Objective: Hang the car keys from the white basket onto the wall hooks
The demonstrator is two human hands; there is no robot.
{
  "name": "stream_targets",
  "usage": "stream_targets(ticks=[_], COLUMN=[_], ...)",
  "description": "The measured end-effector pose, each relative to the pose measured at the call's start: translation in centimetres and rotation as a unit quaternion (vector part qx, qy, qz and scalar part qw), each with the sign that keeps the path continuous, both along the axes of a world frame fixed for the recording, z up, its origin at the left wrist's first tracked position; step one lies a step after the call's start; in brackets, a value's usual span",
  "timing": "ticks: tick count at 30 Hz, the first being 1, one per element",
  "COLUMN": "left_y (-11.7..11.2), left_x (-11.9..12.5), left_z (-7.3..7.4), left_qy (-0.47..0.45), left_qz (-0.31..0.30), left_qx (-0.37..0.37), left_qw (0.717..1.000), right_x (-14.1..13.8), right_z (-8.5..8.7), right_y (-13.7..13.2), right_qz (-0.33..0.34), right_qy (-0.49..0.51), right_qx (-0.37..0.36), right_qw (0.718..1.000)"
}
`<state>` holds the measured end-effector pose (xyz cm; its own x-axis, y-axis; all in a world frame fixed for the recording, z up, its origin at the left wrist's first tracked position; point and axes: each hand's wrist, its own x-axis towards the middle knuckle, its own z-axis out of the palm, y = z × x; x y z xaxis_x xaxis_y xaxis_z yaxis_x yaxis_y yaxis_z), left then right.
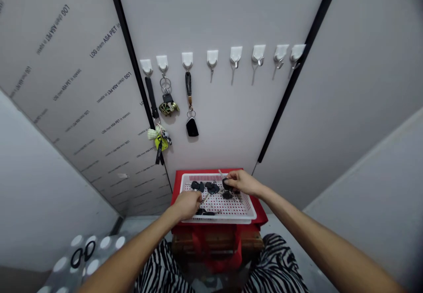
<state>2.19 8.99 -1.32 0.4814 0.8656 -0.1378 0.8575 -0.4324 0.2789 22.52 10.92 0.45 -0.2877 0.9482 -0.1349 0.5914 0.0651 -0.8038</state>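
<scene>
Head view, the only one I have: both my hands are down in a white perforated tray [246,207] sitting on a red cloth [261,216] over a wooden stool [214,242]. The tray holds a scatter of dark key fobs and keys — one black fob [197,186] near the back left, another cluster [212,187] just beside it, a dark piece [227,194] mid-tray, and a flat black item [205,213] at the front edge. My right hand [243,182] has its fingers pinched shut on a black key fob [226,183] at the back of the tray. My left hand [187,204] rests curled on the tray's front-left side, fingers bent over — I cannot tell if it grips anything. On the wall above, a row of white hooks [212,57]; the three leftmost carry keychains: a black strap with yellow-green charms [158,141], a ring with a greenish charm [168,106], a braided strap with a black fob [192,126]. The other hooks hang bare.
</scene>
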Motion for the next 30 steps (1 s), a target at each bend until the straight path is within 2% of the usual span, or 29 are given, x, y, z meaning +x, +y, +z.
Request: stream_targets(ticks=[4,6,8,11,14,16,20,23,27,30], left_y=[0.0,-0.2,-0.3,-0.5,-0.7,-0.8,-0.6,0.3,2.1,3.1], left_x=[0.1,0.1,0.2,0.3,0.2,0.1,0.0,0.3,1.3,2.3], left_z=[-0.2,-0.2,-0.1,0.0,0.0,-0.1,-0.5,-0.2,2.1,4.5], left_qy=[0.003,0.009,0.01,0.002,-0.015,-0.027,-0.072,-0.173,-0.338,-0.417], left_qz=[-0.021,-0.027,-0.027,-0.022,-0.019,-0.015,0.002,0.036,0.09,0.078], left_qx=[0.0,0.006,0.018,0.035,0.043,0.045,0.033,0.001,0.008,0.026], left_qw=[1.0,1.0,0.999,0.999,0.999,0.999,0.997,0.984,0.937,0.905], right_x=[0.0,-0.5,-1.4,-2.9,-3.7,-3.6,-2.6,-1.9,-1.6,-1.7], right_z=[0.2,0.3,0.3,-0.1,-0.9,-1.3,-0.9,0.7,4.0,6.4], right_y=[0.1,0.2,0.5,0.7,0.8,0.9,1.2,1.4,1.3,1.1], right_qz=[0.06,0.055,0.039,0.029,0.029,0.025,0.016,0.011,0.013,0.011], right_qy=[-0.043,-0.085,-0.138,-0.241,-0.322,-0.337,-0.274,-0.187,-0.066,0.008], right_qx=[-0.025,0.013,0.086,0.169,0.182,0.185,0.202,0.154,0.088,0.087], right_qw=[0.997,0.995,0.986,0.955,0.929,0.923,0.94,0.97,0.994,0.996])
